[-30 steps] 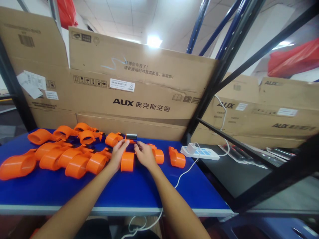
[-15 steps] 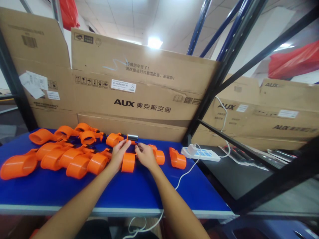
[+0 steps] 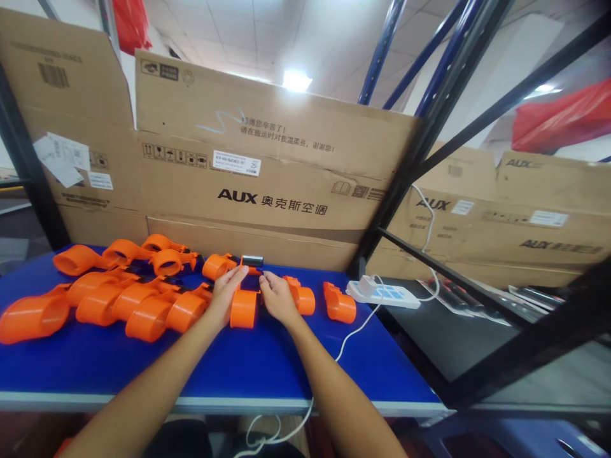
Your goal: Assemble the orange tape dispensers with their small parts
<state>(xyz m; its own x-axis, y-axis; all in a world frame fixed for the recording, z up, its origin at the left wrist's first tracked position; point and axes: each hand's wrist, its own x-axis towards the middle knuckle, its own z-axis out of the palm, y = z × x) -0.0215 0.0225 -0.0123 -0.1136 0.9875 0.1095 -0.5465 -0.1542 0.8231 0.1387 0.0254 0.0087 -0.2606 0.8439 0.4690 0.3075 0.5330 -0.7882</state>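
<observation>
An orange plastic tape dispenser (image 3: 243,310) with a shiny dark roller (image 3: 252,261) at its far end is held above the blue table. My left hand (image 3: 226,294) grips it from the left, thumb along its frame. At its right side, my right hand (image 3: 277,294) is closed, fingertips pressed against the frame near the roller; my fingers hide the exact contact. Just beyond my left hand lies another orange dispenser (image 3: 217,266). Right of my right hand sits one more dispenser (image 3: 304,299), partly covered by the hand.
Several orange dispensers (image 3: 146,318) lie in rows on the left of the blue table (image 3: 200,375). A single dispenser (image 3: 340,305) sits at right, beside a white power strip (image 3: 394,296) with a trailing cable (image 3: 351,337). Cardboard (image 3: 267,159) stands behind; a dark rack post (image 3: 389,203) rises at right.
The held dispenser has shifted and turned very slightly to the left with my left hand. My right hand stays nearly in place, its fingers at the dispenser's side.
</observation>
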